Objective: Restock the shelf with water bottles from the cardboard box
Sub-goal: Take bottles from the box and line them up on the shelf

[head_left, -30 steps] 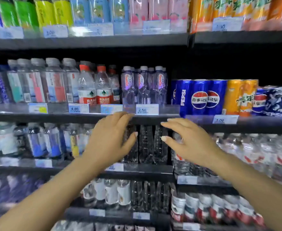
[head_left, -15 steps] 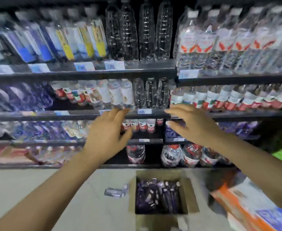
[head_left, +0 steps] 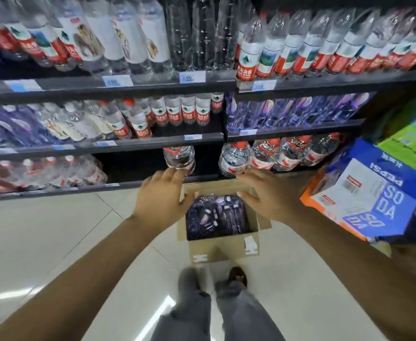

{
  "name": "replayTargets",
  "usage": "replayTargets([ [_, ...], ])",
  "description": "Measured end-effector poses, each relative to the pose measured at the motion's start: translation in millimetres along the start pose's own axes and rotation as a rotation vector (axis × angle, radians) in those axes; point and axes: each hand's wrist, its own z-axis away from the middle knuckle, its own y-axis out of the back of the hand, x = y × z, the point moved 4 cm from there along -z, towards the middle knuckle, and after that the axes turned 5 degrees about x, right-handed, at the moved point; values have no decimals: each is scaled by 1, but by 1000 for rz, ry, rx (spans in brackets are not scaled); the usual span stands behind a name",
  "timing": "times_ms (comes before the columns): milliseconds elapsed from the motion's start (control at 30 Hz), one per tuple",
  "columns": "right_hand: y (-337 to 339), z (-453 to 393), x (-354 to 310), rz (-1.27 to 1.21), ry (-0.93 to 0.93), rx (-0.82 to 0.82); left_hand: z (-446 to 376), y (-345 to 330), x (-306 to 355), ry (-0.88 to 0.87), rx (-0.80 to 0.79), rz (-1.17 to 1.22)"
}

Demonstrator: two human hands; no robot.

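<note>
An open cardboard box (head_left: 215,248) stands on the floor in front of the shelf (head_left: 103,86). Inside it lie several water bottles (head_left: 216,217) with purple labels, packed close together. My left hand (head_left: 161,200) hovers over the box's left rim with fingers spread and holds nothing. My right hand (head_left: 268,195) hovers over the right rim, fingers also spread and empty. Both hands are above the box and apart from the bottles.
The shelf rows hold many water bottles, with a dark gap (head_left: 133,166) in the bottom row. Blue soda cartons (head_left: 374,195) and a green carton (head_left: 408,146) are stacked at the right. My legs and shoes (head_left: 236,276) stand just behind the box on the tiled floor (head_left: 54,230).
My view has tilted down from the upper shelves to the floor. Both hands have dropped from shelf height to just above the open box, still empty.
</note>
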Motion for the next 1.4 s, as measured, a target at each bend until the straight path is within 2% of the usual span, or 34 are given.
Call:
replayTargets([
  [133,-51,10,32,-39,-79,-71,3,-59,0,108,-75,25],
  [267,-116,16,64,-65,-80,-121,4,-134,-3,206,-177,25],
  [533,-292,18,138,-69,-108,-247,-8,-316,-22,300,-270,77],
  [700,-395,9,183,-28,-118,-232,-24,-438,-49,328,-256,116],
  [867,-479,-12,228,5,-92,-188,-42,-561,-65,341,-313,172],
  [1033,-531,-29,261,31,-47,-137,-53,-656,-69,304,-420,214],
  [1133,-552,-28,279,-38,-77,-107,-54,-695,-70,378,-527,236],
  [1267,-568,-30,298,-47,-133,-97,-62,-723,-70,419,-594,81],
  [1400,-572,-20,308,-23,-176,-154,-72,-730,-63,488,-628,-18],
])
